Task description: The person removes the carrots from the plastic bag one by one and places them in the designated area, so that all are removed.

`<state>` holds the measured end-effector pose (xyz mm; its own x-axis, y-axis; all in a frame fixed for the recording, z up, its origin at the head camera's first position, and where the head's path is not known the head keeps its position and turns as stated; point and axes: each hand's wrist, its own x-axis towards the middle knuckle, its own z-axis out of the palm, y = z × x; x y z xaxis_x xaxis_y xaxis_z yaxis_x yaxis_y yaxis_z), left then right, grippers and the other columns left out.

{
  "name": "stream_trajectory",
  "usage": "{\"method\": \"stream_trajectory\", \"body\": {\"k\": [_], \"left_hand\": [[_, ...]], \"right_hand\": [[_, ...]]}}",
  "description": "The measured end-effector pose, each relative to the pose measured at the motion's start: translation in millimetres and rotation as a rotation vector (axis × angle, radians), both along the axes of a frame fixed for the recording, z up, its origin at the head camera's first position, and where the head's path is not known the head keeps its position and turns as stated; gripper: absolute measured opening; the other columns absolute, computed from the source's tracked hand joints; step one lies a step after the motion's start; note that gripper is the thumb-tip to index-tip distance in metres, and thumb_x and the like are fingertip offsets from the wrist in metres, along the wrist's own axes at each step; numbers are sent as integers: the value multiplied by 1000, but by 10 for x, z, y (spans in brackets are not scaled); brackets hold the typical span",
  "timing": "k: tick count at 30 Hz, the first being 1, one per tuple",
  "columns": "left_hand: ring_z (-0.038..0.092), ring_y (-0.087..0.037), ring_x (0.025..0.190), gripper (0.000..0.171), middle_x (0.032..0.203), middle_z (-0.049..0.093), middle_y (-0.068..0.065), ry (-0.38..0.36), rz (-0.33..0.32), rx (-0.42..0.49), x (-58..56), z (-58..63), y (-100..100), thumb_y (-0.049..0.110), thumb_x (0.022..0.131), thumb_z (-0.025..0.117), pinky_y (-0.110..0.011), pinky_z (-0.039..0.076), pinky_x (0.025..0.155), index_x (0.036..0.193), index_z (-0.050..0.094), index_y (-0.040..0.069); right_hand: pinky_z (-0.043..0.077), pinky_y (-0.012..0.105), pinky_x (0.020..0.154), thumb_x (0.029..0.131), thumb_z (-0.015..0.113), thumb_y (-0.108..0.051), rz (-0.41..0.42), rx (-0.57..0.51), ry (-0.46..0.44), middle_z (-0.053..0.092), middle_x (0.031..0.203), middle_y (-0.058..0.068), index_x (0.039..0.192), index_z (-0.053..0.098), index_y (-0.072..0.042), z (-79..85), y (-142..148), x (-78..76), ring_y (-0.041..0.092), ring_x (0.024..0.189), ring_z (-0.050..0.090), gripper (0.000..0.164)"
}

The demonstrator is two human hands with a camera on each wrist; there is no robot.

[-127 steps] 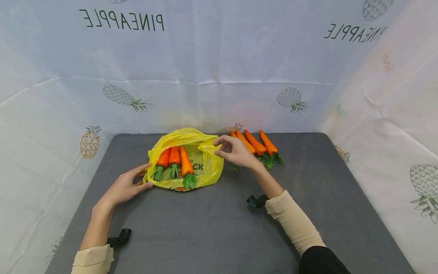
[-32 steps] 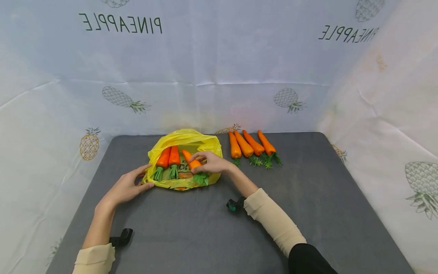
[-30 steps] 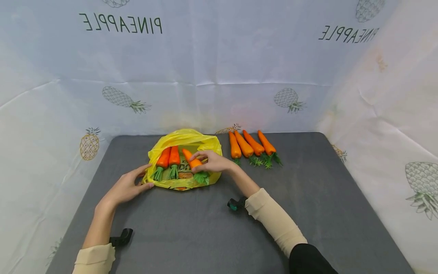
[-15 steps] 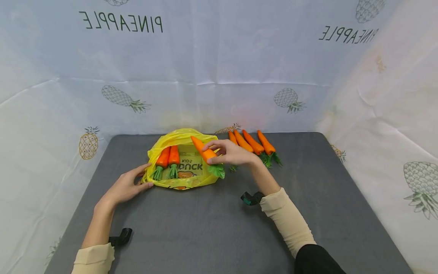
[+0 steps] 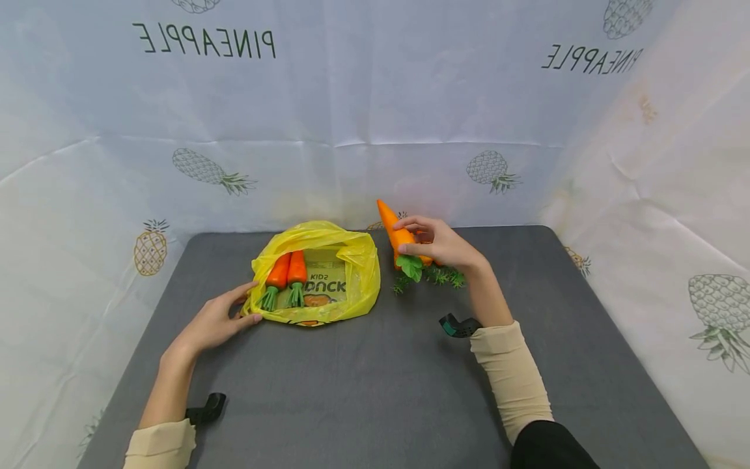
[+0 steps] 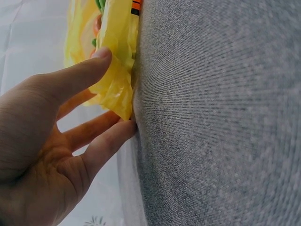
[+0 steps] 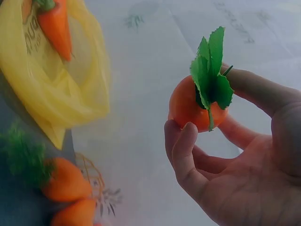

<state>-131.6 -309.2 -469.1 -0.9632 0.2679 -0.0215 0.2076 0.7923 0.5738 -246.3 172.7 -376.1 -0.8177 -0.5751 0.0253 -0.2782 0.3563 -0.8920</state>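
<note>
In the head view, a yellow plastic bag (image 5: pixel 364 286) lies on its side with its mouth toward me. Two orange carrots (image 5: pixel 297 266) with green stalks rest inside it. My left hand (image 5: pixel 218 319) holds the bag's left edge; the left wrist view has the thumb over the yellow plastic (image 6: pixel 117 61) and other fingers beneath. My right hand (image 5: pixel 445 247) grips another carrot (image 5: pixel 391 220) by its thick end, tip pointing up and away. Its leafy green top (image 7: pixel 211 70) faces the right wrist camera. This carrot hangs above several loose carrots (image 7: pixel 66 181), mostly hidden behind the hand.
A grey cloth-covered table (image 5: pixel 351 404) bears everything. White pineapple-print curtains (image 5: pixel 375 98) enclose its back and sides. Printed packaging (image 5: pixel 325 286) shows inside the bag. Black wrist cameras (image 5: pixel 206 409) sit on both forearms.
My right hand has lifted one carrot out of the bag and carried it right, over the loose carrots. The left hand stays at the bag's edge.
</note>
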Motion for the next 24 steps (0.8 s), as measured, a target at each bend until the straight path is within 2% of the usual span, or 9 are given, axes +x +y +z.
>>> {"method": "stream_trajectory", "body": {"k": [7,13,19,24], "left_hand": [[61,-51,138,78,160,53,-32,-4,5,-4,-11,4,2,35,102,78,-73,48,112,165,44,3],[62,-51,138,77,159,54,-32,-5,5,2,3,8,11,34,103,78,-72,49,112,165,44,3],[62,-51,137,76,159,54,-32,-4,10,3,21,-9,21,32,103,77,-72,50,110,164,44,2],[62,-51,137,76,159,55,-32,5,15,-4,16,-11,32,32,103,77,-71,51,109,165,44,2]], "right_hand": [[58,40,101,104,75,-24,-64,21,-14,57,157,13,150,61,-17,13,261,-42,38,133,65,48],[58,32,98,106,72,-23,-99,26,-9,53,160,15,152,58,-13,-2,485,-101,40,137,61,49],[56,32,104,108,70,-27,-152,44,-25,50,162,14,155,55,-14,-58,719,-167,36,141,58,51],[56,33,97,108,70,-31,-205,60,-43,53,162,15,154,56,-15,-133,896,-215,26,127,62,50]]}}
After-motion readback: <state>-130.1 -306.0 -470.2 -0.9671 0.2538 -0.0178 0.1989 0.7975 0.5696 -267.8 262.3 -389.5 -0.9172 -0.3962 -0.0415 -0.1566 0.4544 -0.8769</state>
